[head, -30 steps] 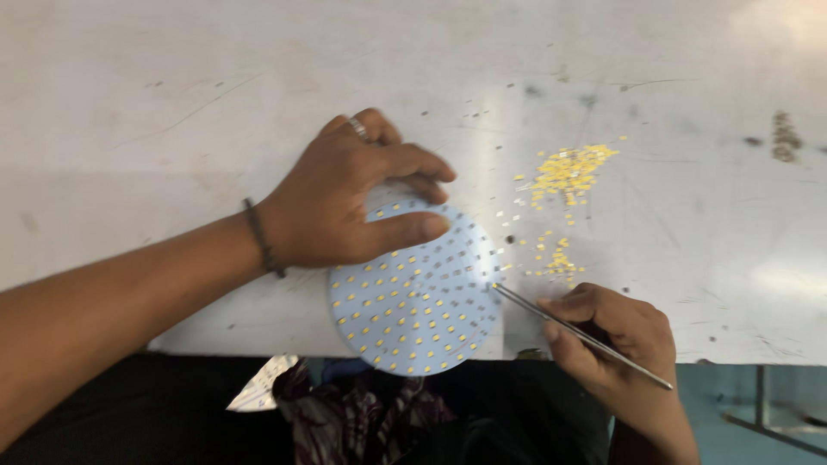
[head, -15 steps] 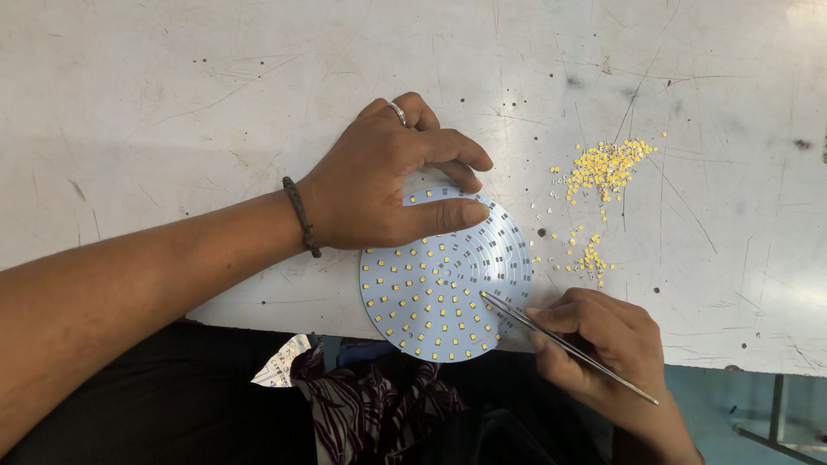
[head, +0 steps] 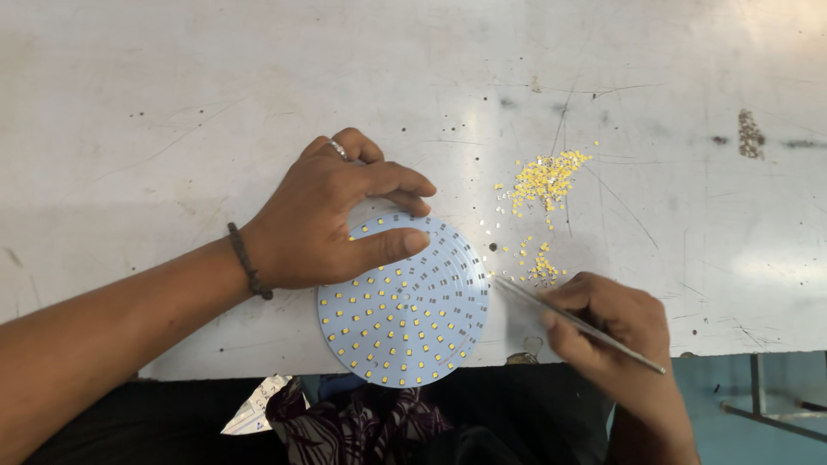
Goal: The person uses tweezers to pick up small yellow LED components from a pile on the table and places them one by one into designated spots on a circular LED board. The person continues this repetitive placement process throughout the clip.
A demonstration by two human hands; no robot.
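1. Pressing down on the round, pale-blue circuit board (head: pixel 405 314) studded with small yellow chips, the left hand (head: pixel 332 220) lies flat with its fingers spread and the thumb across the board's upper part; it grips nothing, it only pins the disc.
2. The board sits at the near edge of the scuffed white tabletop (head: pixel 172 112), its lower rim hanging slightly past that edge.
3. The right hand (head: pixel 612 323) is closed around a pair of thin metal tweezers (head: pixel 573 320), held like a pen, with the tips at the board's right rim.
4. Whether the tips carry a chip cannot be told.
5. A loose heap of tiny yellow chips (head: pixel 543 181) lies just beyond the tweezers, with a smaller scatter nearer the board.
6. To work well here, I judge the left hand should keep firm, even pressure so the disc cannot turn.
7. The tweezers should come in low and steady, squeezing lightly, since such small parts flick away easily.
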